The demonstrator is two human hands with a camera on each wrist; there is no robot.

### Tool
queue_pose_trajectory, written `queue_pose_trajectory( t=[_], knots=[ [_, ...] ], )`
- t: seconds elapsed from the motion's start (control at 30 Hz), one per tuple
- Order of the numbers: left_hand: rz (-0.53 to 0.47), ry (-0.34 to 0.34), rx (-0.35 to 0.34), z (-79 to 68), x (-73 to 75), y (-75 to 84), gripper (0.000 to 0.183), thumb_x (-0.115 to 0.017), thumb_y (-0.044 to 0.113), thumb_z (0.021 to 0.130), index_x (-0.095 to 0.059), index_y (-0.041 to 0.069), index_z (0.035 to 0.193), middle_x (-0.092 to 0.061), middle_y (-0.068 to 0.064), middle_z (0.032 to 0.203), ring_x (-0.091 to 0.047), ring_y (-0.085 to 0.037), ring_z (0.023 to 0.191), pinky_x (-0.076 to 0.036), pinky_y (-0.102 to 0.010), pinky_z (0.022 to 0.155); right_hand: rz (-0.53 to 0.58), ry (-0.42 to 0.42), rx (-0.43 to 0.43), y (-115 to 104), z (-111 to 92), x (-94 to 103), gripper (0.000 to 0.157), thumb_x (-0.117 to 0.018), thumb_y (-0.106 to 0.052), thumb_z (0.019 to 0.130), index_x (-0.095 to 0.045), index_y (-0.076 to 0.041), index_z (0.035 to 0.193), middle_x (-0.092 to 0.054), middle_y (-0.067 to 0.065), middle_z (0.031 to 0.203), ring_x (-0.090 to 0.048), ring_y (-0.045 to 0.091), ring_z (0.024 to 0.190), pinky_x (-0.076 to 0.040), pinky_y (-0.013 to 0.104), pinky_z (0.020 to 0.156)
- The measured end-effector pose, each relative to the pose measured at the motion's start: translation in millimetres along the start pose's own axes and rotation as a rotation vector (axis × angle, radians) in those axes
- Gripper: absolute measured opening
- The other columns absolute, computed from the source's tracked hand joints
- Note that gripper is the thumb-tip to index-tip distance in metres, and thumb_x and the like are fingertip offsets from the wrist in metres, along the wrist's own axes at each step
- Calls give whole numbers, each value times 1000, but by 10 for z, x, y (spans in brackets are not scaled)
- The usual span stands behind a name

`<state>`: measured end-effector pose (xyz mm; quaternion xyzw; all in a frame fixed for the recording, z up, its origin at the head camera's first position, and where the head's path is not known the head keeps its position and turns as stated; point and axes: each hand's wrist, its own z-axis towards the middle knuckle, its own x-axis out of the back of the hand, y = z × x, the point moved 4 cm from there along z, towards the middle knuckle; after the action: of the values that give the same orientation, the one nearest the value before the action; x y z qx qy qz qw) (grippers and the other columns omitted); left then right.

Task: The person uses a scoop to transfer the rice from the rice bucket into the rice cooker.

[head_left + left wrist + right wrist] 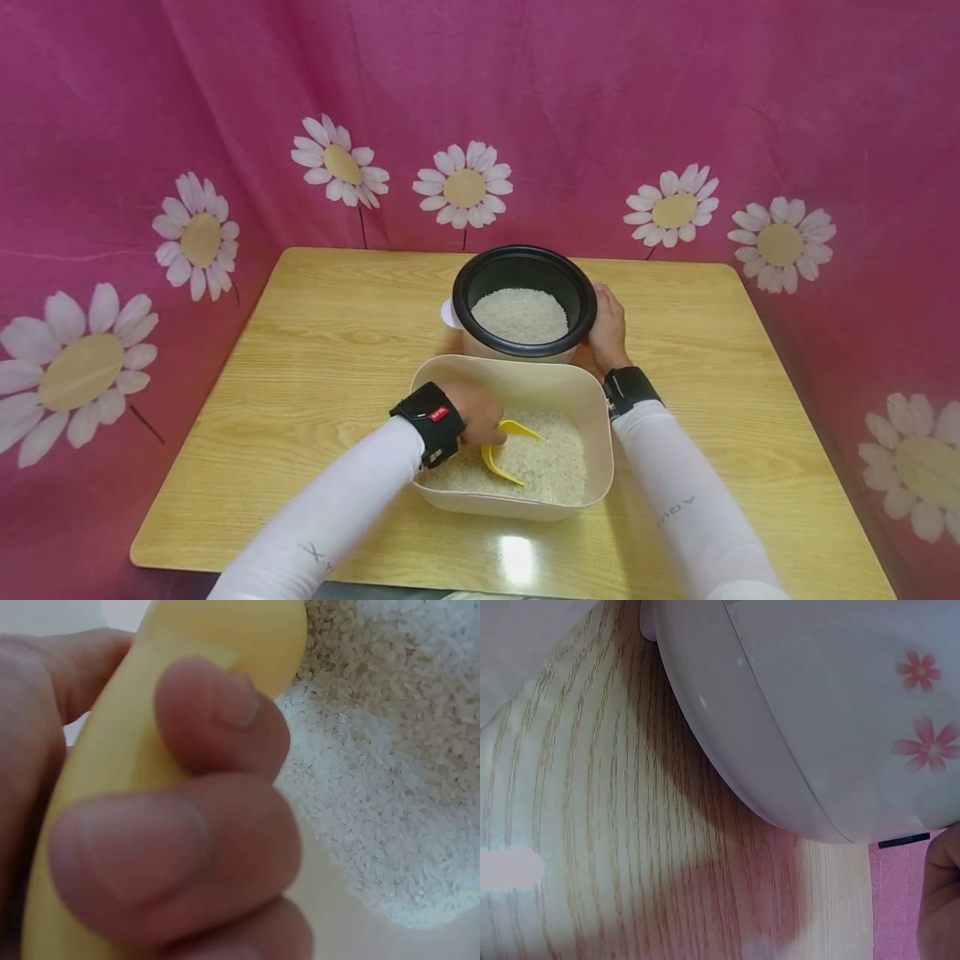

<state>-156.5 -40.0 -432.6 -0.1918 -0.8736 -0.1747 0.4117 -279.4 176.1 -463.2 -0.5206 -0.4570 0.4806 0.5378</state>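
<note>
My left hand (476, 410) reaches into a cream plastic bin (592, 408) of rice (558, 458). It grips a yellow scoop (501, 465) by the handle. Curled fingers (142, 847) wrap that handle in the left wrist view, over the white grains. Behind the bin stands a rice cooker (810, 712), pale with pink flowers on its side. Its black inner pot (468, 321) has white rice (521, 315) in the bottom. My right hand (609, 329) holds the cooker at its right side, where the grip is partly hidden.
Both containers stand on a wood-grain table (337, 350). A white side handle (447, 313) juts from the cooker's left. Pink cloth (562, 92) printed with white daisies surrounds the table at the back and both sides. The bin's front wall is near the table's front edge.
</note>
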Motion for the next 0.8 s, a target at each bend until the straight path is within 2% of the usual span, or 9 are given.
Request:
queue_pose_trajectory(
  t=[0.17, 0.47, 0.67, 0.8],
  knots=[
    [33, -3, 4, 75, -42, -23, 46, -60, 43, 96, -59, 18, 57, -51, 7, 55, -52, -14, 60, -37, -32, 61, -6, 1, 12, -32, -21, 1, 33, -33, -27, 113, -61, -28, 95, -56, -13, 85, -52, 2, 81, -46, 15, 76],
    [18, 30, -3, -64, 30, 25, 48, -60, 41, 98, -54, 18, 55, -45, 9, 52, -48, -13, 58, -32, -30, 59, -18, 7, 7, -65, -39, -4, 32, -34, -26, 113, -60, -28, 93, -54, -14, 81, -52, 2, 78, -46, 15, 74],
    [33, 38, -20, -62, 24, 28, 50, -59, 40, 98, -52, 19, 54, -42, 10, 51, -45, -12, 56, -30, -29, 58, -6, 6, 12, -44, -25, -3, 32, -34, -26, 113, -60, -28, 94, -56, -14, 82, -52, 1, 78, -47, 14, 74],
    [36, 34, -22, -54, 19, 28, 50, -59, 41, 98, -53, 18, 54, -43, 9, 52, -45, -12, 56, -31, -29, 58, -1, 10, 5, 69, 45, 9, 32, -34, -28, 113, -60, -28, 95, -55, -14, 83, -52, 1, 78, -46, 14, 73]
  ],
)
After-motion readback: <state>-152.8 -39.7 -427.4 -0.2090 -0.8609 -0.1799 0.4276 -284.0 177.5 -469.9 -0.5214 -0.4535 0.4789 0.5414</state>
